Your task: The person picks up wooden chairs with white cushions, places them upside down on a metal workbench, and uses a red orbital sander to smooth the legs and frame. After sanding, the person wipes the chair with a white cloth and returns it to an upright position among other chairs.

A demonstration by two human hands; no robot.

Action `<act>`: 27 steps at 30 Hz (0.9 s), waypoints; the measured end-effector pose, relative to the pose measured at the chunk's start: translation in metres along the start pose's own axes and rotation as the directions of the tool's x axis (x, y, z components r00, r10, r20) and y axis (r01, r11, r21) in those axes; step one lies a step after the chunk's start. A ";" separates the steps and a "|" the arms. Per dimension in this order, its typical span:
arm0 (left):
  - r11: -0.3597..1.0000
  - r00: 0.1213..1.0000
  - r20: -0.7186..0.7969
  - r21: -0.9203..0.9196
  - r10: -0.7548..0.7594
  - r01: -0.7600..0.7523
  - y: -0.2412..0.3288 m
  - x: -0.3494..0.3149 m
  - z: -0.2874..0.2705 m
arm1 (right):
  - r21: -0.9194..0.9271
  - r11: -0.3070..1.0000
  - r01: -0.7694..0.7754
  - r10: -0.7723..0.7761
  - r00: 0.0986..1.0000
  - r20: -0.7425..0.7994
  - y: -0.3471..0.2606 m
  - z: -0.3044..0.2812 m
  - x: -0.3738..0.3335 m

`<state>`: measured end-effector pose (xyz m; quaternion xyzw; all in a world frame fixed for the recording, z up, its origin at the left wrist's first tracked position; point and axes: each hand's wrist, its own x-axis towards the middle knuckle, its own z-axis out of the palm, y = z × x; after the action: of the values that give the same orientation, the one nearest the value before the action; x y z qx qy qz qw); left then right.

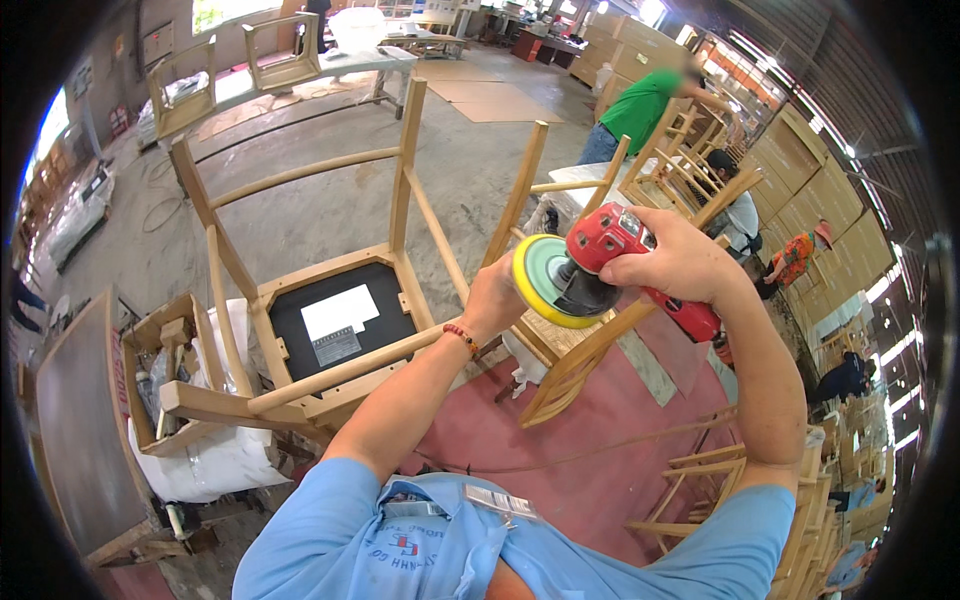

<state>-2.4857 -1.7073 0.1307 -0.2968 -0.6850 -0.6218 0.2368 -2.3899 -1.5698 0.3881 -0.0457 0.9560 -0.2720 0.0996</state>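
My right hand is wrapped round a red power sander, which is raised in front of my chest. Its round pad, green with a yellow rim, faces left. At the pad's left edge is my left hand; the pad hides its fingers, so I cannot tell what they grip. To the left, a wooden chair lies upturned with its legs up and a black seat underside showing. Another wooden chair stands below and behind the sander, partly covered by it.
A wooden box of tools and a brown panel lie at left. More chairs stand at lower right. A hose crosses the red floor covering. Beyond, a person in green bends over chairs; stacked cartons line the right.
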 end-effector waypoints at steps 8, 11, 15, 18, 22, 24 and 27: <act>0.928 0.927 0.074 -0.029 -0.369 0.371 0.019 -0.001 -0.009 | -0.252 0.968 -0.010 -0.059 0.963 -0.264 0.006 -0.032 0.050; 0.935 0.928 0.125 -0.017 -0.350 0.355 0.016 -0.001 -0.011 | -0.095 0.993 0.066 -0.081 0.983 -0.165 0.011 -0.034 0.033; 0.950 0.959 0.076 -0.131 -0.274 0.282 0.007 -0.002 -0.003 | -0.127 0.976 0.180 -0.190 0.979 -0.078 0.016 -0.019 0.035; 0.918 0.924 0.091 -0.119 -0.370 0.379 0.004 -0.004 -0.001 | -0.258 0.965 0.038 -0.075 0.988 -0.135 0.017 -0.018 0.047; 0.925 0.923 0.098 -0.047 -0.371 0.377 0.010 -0.004 -0.007 | -0.196 0.978 0.074 -0.108 0.980 -0.167 0.017 -0.033 0.045; 0.917 0.912 0.123 -0.038 -0.390 0.397 0.016 0.000 -0.009 | -0.132 0.988 0.083 -0.098 0.989 -0.111 0.019 -0.034 0.041; 0.907 0.907 0.135 -0.089 -0.399 0.412 0.027 0.004 -0.010 | -0.169 0.967 0.189 -0.188 0.982 0.024 0.026 -0.028 0.048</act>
<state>-2.4699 -1.7158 0.1541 -0.1960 -0.7070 -0.6780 0.0454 -2.4436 -1.5403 0.3902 -0.1459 0.9667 -0.1971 0.0728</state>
